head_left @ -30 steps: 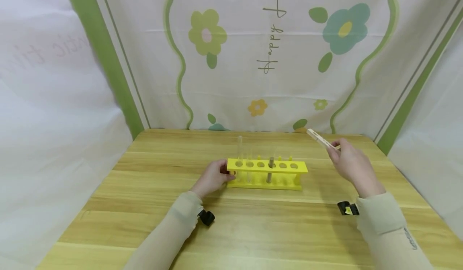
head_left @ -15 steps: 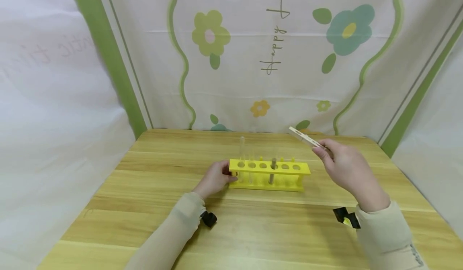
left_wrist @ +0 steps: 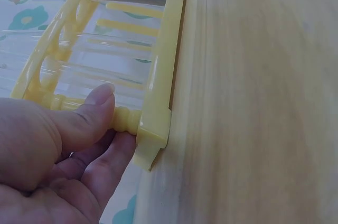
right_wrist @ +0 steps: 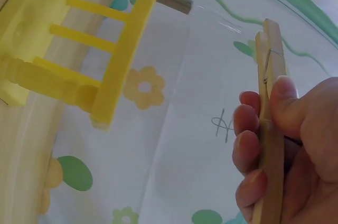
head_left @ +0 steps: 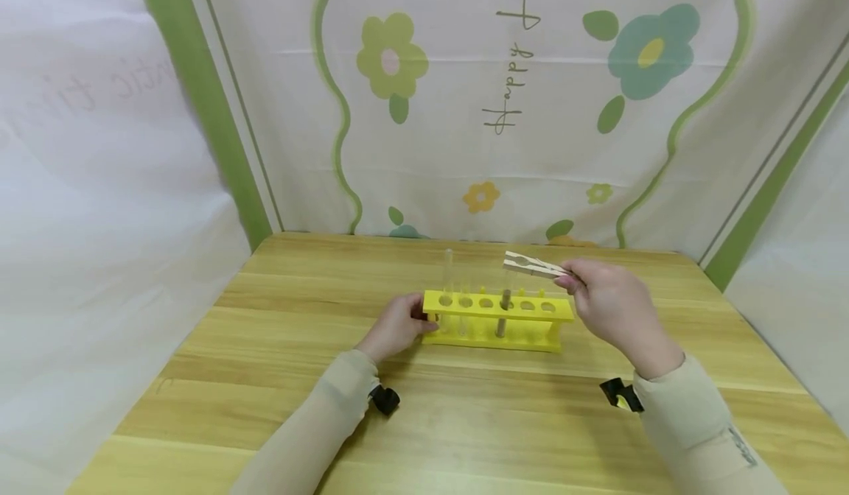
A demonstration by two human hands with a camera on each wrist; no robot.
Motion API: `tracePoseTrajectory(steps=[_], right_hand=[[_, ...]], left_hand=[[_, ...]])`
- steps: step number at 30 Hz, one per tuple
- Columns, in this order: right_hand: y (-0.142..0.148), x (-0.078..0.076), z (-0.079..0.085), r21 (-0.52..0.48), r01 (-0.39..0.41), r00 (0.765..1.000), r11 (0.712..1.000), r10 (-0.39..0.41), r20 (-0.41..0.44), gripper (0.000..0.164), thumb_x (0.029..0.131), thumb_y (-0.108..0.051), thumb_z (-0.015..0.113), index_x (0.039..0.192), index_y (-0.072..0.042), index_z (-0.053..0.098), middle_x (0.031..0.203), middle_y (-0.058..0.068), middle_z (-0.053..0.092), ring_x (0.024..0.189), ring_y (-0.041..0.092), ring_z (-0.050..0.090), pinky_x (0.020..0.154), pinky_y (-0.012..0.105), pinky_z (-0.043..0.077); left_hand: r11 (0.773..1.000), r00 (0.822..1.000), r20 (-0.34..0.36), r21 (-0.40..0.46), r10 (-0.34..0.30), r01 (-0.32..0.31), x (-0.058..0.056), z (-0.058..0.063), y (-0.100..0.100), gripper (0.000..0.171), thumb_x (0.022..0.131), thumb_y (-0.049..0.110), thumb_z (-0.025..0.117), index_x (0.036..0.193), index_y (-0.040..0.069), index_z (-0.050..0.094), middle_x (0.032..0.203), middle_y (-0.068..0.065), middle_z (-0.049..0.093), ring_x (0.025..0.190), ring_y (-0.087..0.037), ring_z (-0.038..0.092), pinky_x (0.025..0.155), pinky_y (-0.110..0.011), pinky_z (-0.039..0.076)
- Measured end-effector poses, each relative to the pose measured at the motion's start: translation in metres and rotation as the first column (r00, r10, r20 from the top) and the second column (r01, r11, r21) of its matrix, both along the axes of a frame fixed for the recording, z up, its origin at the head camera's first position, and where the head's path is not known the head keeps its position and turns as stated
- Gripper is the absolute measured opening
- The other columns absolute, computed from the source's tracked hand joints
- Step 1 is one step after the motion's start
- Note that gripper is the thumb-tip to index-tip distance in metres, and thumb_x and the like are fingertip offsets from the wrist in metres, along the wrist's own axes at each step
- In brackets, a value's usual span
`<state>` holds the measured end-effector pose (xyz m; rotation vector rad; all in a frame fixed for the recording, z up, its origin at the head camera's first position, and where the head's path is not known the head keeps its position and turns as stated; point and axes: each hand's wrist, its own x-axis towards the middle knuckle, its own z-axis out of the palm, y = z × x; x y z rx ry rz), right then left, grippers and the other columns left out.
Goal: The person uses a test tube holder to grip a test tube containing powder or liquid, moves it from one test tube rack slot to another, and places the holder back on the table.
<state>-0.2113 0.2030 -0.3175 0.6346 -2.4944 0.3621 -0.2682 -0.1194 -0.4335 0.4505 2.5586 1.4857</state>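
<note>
A yellow test tube rack (head_left: 497, 311) stands on the table. My left hand (head_left: 394, 325) grips its left end post, thumb and fingers around it as seen in the left wrist view. Two clear test tubes (head_left: 448, 270) sit in the leftmost holes. Farther right, a test tube with dark grey contents (head_left: 506, 300) stands in the rack. My right hand (head_left: 613, 307) holds a wooden test tube clamp (right_wrist: 272, 155) with a wire spring. The clamp's tip lies level, near the upper part of the dark-filled tube; whether it touches the glass I cannot tell.
The rack rests on a wood-grain table (head_left: 464, 421). A white curtain (head_left: 438, 134) printed with flowers hangs behind the table's far edge, and white cloth hangs at both sides. A black wrist strap (head_left: 385, 399) shows below the left sleeve.
My right hand has moved left with the test tube clamp, bringing its tip from right of the rack to above the dark-filled tube. The left hand keeps its grip on the rack.
</note>
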Motion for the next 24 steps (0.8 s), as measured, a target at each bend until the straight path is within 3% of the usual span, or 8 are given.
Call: tracePoseTrajectory(steps=[11,24], right_hand=[[-0.005,-0.011,-0.01,-0.014,-0.017,0.996,1.0,0.016,-0.091,0.009,0.088,-0.013,0.076,0.091,-0.006,0.072,0.076,0.008,0.071,0.053,0.021,0.06,0.046,0.041,0.047],[-0.004,-0.018,-0.017,-0.012,-0.034,0.995,0.999,0.033,-0.099,0.008,0.086,-0.013,0.077,0.087,-0.006,0.073,0.075,0.008,0.071,0.054,0.024,0.062,0.044,0.041,0.046]], left_hand=[[1.0,1.0,-0.001,0.0,-0.01,0.01,0.001,0.002,0.0,0.021,0.089,0.005,0.073,0.108,0.012,0.067,0.101,0.003,0.067,0.092,-0.015,0.061,0.085,-0.034,0.052],[1.0,1.0,0.004,-0.007,-0.007,0.007,0.0,0.002,0.0,0.021,0.09,0.007,0.073,0.109,0.014,0.068,0.1,0.004,0.067,0.092,-0.015,0.061,0.085,-0.035,0.052]])
